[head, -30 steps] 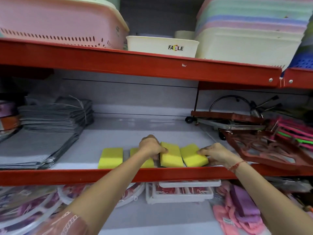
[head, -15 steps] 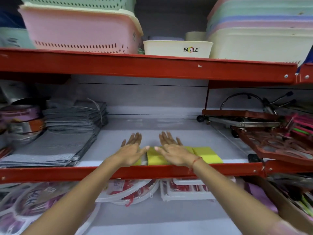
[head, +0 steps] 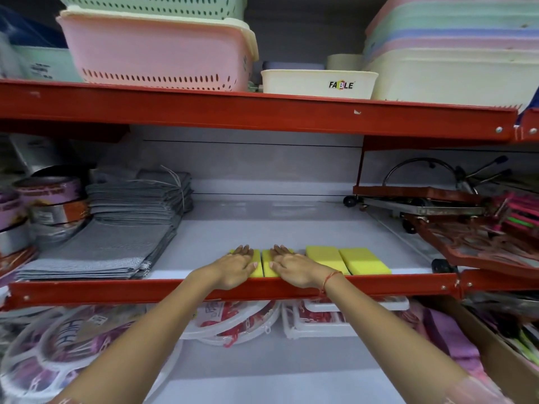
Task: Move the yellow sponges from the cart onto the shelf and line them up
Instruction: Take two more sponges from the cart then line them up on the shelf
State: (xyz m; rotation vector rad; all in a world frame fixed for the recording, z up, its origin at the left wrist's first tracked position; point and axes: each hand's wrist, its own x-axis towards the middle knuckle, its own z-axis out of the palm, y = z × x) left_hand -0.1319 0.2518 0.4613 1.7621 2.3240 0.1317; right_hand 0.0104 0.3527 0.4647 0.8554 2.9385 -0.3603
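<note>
Several yellow sponges lie side by side in a row at the front of the white shelf (head: 277,225), just behind its red front rail (head: 116,290). My left hand (head: 233,265) rests flat, palm down, on the leftmost sponge (head: 256,265). My right hand (head: 294,266) rests flat on the sponge beside it (head: 267,266). Two more sponges, one (head: 325,256) and the end one (head: 363,260), lie uncovered to the right. Neither hand grips anything. The cart is out of view.
Stacks of grey cloths (head: 116,228) and tape rolls (head: 43,205) fill the shelf's left. Red metal racks (head: 466,228) crowd its right. Pastel baskets (head: 157,51) and a white tub (head: 318,83) sit on the shelf above. Packaged goods lie below.
A second ago both hands were nudging skewed, spread sponges together. Since then they flattened onto the two left sponges, and the row now sits straight along the front rail.
</note>
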